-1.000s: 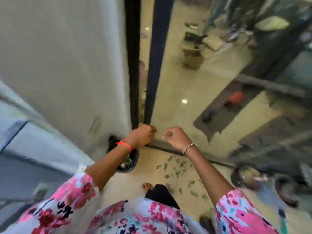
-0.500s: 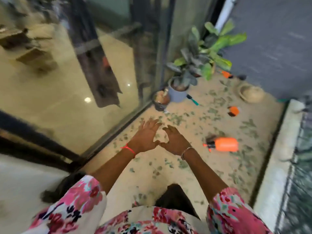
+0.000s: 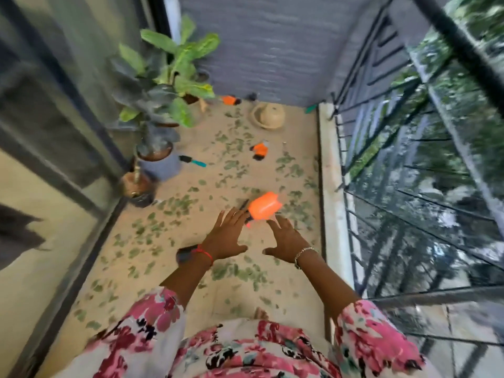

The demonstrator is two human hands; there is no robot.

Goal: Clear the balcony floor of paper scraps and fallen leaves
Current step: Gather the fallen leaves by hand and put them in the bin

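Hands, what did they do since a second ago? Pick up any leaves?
A second ago both hands were curled at the edge of the glass door. They let go and opened as the view swung to the balcony floor. Now the left hand and right hand are spread, apart and empty, near the orange spray bottle. Unchanged: leaves scattered on the floor, the bottle lying there, potted plants by the glass.
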